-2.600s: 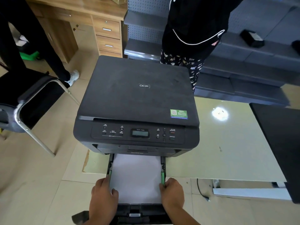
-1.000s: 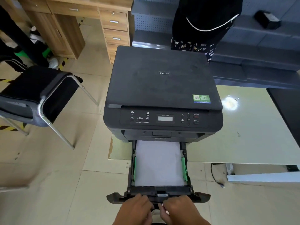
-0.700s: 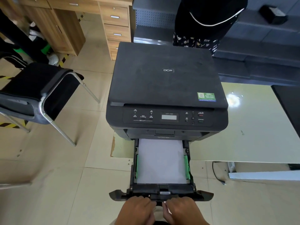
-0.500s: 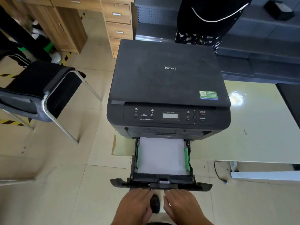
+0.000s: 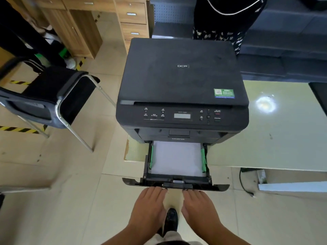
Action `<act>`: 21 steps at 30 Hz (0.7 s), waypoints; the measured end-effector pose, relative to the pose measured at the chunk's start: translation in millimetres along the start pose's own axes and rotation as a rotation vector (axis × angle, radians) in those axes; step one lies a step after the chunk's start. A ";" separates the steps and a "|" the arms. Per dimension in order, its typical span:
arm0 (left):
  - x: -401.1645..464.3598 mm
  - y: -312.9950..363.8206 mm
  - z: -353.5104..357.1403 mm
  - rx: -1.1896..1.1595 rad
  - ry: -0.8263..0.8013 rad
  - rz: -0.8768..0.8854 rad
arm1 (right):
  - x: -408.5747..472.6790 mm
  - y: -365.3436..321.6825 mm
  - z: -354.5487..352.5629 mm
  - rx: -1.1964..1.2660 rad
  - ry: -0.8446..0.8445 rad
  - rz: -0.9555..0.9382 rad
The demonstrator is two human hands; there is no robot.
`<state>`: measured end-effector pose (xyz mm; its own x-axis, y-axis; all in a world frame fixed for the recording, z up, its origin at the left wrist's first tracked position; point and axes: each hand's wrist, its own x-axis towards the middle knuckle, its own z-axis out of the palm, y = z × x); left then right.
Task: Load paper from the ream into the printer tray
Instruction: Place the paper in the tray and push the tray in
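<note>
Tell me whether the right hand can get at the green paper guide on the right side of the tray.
Probably yes. The tray is pulled out, nothing covers the green guide, and the open right hand sits just in front.

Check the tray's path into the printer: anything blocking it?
Nothing visible. The tray sits partly out, paper lying flat between the green guides. Left hand and right hand are flat against its front edge.

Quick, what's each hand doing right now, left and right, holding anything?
Left hand: open, flat, fingertips at the front edge of the paper tray, gripping nothing.
Right hand: open, flat, fingertips at the same edge, gripping nothing.
</note>
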<state>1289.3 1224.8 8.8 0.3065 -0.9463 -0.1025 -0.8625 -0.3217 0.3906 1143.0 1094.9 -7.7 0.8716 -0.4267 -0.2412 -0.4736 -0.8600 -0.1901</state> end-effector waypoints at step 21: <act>112.3 -49.7 -23.2 0.101 -0.052 -0.221 | 120.2 32.1 -48.0 -0.085 -0.028 0.155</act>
<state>1375.9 1135.3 -1.0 0.4729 -0.8523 -0.2232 -0.8137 -0.5197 0.2605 1238.7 1002.6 2.9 0.7846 -0.5490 -0.2883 -0.5886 -0.8056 -0.0679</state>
